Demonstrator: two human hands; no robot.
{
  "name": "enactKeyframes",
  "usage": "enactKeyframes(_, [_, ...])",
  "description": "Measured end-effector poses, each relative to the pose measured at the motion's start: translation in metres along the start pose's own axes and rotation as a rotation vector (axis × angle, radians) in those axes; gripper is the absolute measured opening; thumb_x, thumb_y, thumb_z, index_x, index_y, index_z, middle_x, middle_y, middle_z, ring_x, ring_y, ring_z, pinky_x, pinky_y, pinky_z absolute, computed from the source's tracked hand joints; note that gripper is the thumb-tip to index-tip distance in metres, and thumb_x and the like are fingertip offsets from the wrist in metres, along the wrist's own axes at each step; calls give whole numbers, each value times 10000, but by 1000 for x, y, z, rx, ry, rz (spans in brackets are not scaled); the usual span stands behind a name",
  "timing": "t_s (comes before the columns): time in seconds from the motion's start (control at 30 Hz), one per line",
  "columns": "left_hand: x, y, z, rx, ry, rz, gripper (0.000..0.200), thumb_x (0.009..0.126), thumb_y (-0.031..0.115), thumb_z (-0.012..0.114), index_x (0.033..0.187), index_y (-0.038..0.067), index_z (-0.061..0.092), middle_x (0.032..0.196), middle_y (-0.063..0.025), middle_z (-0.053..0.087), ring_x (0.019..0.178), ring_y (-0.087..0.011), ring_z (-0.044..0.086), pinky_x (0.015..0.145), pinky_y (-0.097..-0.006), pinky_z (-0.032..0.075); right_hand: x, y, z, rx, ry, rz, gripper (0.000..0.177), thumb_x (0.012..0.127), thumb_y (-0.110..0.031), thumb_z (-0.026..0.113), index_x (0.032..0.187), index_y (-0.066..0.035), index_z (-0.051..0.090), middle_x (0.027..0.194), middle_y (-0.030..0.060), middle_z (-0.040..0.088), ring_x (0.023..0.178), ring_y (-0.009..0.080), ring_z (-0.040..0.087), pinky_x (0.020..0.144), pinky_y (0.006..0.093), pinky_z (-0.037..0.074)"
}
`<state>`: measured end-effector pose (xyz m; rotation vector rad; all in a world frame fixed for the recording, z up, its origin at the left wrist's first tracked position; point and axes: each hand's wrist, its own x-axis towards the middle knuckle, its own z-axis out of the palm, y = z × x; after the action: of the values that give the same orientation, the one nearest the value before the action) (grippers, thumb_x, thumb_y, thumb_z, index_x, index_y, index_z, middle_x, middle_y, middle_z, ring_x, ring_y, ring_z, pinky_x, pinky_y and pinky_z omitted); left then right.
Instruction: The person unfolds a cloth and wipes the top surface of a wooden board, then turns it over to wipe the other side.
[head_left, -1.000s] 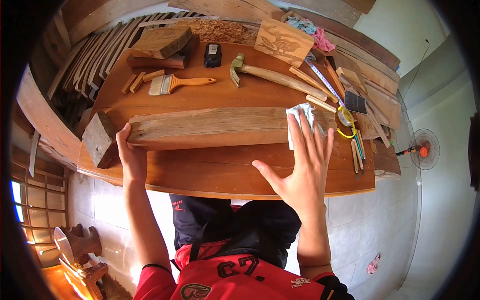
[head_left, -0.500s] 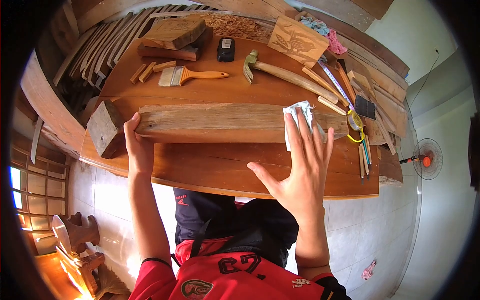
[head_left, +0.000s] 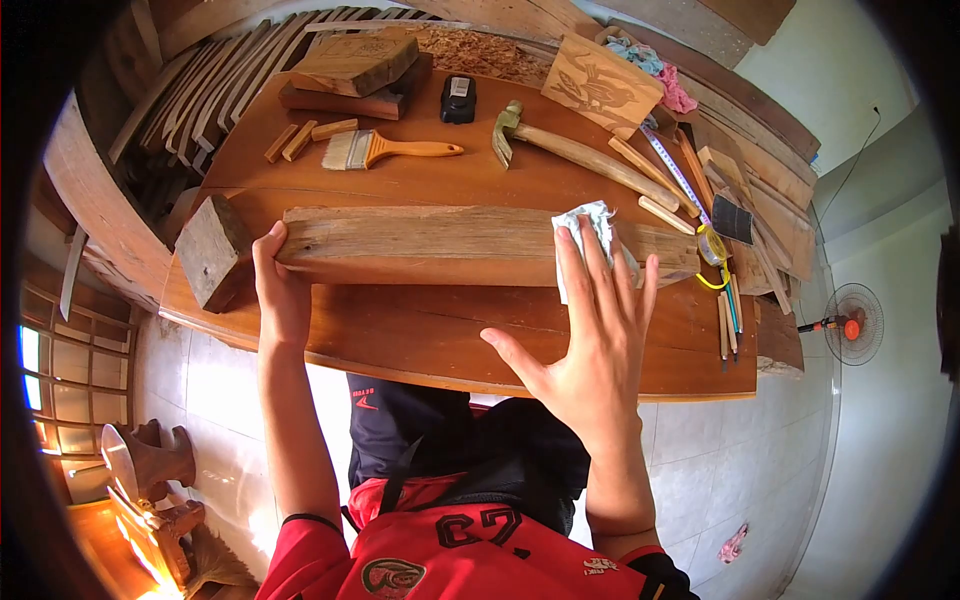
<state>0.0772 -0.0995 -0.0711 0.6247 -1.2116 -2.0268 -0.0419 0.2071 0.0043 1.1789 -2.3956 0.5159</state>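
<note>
You are standing at a reddish-brown polished wooden table, and a long weathered grey-brown wooden plank is lying across its middle, running left to right in front of you.

Your right hand is lying open and flat, fingers spread and thumb out to the side. It is gripping nothing; its fingertips are pressing on a crumpled white cloth that is resting on the right part of the plank. Your left hand is closing around the plank's left end, thumb on top and palm against the near edge.

A chunky rough wooden block is sitting on the table's left edge, just beside your left hand. Stacked thick wooden slabs are lying at the far left of the table. A pale wooden panel carved with a bird is leaning at the far right.

Between the slabs and the panel, beyond the plank, a hammer with a long wooden handle is lying well apart from both hands. A paintbrush with an orange handle is lying to its left. A small black battery pack is resting behind them.
</note>
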Motion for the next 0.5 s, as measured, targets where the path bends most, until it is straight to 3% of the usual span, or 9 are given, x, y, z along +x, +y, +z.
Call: enactKeyframes(0.5, [2,-4,-5,0,3,-2,460,1101,476,511,1311,96,665,1347,-62,690,1332,-204,583,1203,-415,362,5,-12,4,32,-20,-34,1063,871,-653,815,1661,-42,451,1677,181,487,1582,404,406,1291,739,154])
